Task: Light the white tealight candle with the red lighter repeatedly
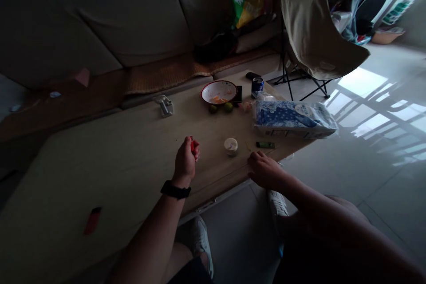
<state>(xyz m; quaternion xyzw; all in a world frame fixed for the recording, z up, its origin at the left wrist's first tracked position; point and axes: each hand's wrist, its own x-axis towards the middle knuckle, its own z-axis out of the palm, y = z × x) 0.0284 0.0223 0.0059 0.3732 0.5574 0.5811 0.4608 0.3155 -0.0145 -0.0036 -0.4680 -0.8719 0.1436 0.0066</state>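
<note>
My left hand [187,159] is closed in an upright fist above the table, a black band on its wrist. A small red lighter [192,144] shows between its thumb and fingers. My right hand [264,169] rests at the table's near edge, fingers curled down and together; whatever lies under them is hidden. Between the hands stands a small round white container [230,145], with something pale in its top that I cannot make out. Just beyond my right hand lies a green lighter [265,145], with a thin yellowish strip [248,145] to its left.
A red-rimmed bowl [208,97] with orange scraps sits behind two green fruits [228,107]. Near it are a blue can [257,84], a blue-white plastic pack [294,117] and a white-grey object [164,106]. A red, black-topped object [92,220] lies left. A folding chair [313,31] stands beyond.
</note>
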